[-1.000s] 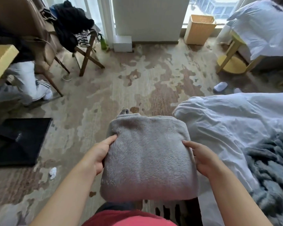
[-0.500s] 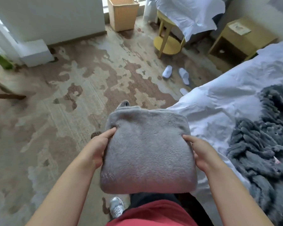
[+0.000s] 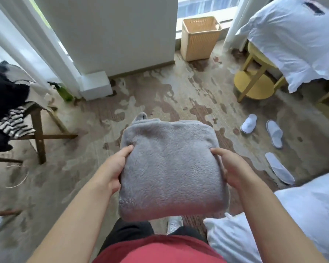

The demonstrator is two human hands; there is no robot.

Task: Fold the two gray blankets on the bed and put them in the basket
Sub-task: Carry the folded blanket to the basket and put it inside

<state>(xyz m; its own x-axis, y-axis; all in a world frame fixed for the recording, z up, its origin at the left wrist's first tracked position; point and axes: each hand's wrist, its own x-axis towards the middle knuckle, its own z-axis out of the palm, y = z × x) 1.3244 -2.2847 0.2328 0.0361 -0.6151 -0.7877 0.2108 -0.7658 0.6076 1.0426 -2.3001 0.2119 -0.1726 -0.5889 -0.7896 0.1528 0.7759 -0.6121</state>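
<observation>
A folded gray fleece blanket (image 3: 172,168) hangs in front of my chest, above the carpet. My left hand (image 3: 113,168) grips its left edge, thumb on top. My right hand (image 3: 229,168) grips its right edge the same way. The tan wicker basket (image 3: 199,37) stands on the floor by the window, straight ahead and well beyond the blanket, with nothing visible over its rim. The second gray blanket is out of view. A corner of the white-sheeted bed (image 3: 296,221) shows at the lower right.
A yellow round side table (image 3: 254,80) under a white sheet (image 3: 296,35) stands right of the basket. Three white slippers (image 3: 273,133) lie on the carpet to the right. A wooden rack (image 3: 37,130) with dark clothes is at left, a white pillar (image 3: 110,38) ahead.
My view has swung back left and away from the bed, so the knitted gray blanket has left the frame. The basket is now straight ahead. Both hands keep the same hold.
</observation>
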